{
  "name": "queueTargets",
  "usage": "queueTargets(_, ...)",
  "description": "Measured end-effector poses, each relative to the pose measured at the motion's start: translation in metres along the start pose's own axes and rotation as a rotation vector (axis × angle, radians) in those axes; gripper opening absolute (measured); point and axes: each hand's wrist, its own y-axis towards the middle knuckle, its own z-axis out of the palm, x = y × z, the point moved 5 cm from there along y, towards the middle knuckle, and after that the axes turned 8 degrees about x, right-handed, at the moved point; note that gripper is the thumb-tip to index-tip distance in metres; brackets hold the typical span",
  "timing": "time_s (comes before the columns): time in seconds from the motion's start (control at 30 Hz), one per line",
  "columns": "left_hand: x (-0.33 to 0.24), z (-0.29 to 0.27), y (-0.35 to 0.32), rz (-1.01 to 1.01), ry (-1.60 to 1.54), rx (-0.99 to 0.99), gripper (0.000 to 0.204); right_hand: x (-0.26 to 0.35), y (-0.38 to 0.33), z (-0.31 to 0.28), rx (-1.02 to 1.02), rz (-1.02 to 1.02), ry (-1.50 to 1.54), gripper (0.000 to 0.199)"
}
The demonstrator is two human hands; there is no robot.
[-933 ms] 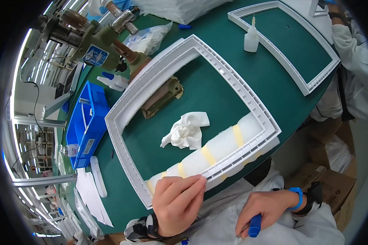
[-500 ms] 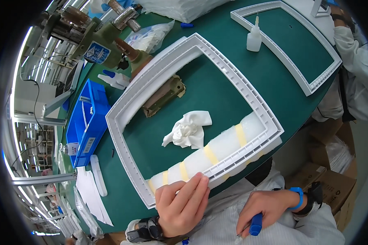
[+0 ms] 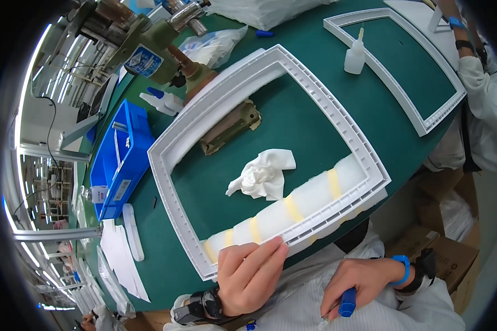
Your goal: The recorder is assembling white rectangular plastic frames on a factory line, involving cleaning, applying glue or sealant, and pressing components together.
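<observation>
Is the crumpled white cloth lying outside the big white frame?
No, the crumpled white cloth lies on the green table inside the big white frame.

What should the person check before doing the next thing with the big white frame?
1. Left hand on the white frame: ok, fingers press its near edge.
2. Right hand has a tool: ok, it grips a blue-handled tool.
3. Tool tip: cannot tell, hidden.
4. Foam roll under the near edge: ok.
5. White cloth off the rim: ok, inside the opening.
6. Glue bottle: not ok, far side.
</observation>
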Motion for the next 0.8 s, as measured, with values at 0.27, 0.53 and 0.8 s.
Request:
queueTargets(0.27,0.000,0.001,0.000,0.008,-0.063,0.003,0.031,0.001,0.003,0.004,0.011,0.003,-0.017,0.018)
queueTargets(0.53,-0.001,-0.016,0.001,-0.074,-0.208,-0.055,0.035,0.003,0.000,0.003,-0.108,0.155,-0.104,0.021)
queueTargets(0.8,-0.011,0.000,-0.016,-0.217,-0.835,0.377,0.032,0.016,0.006,-0.010,-0.462,0.126,-0.142,0.016)
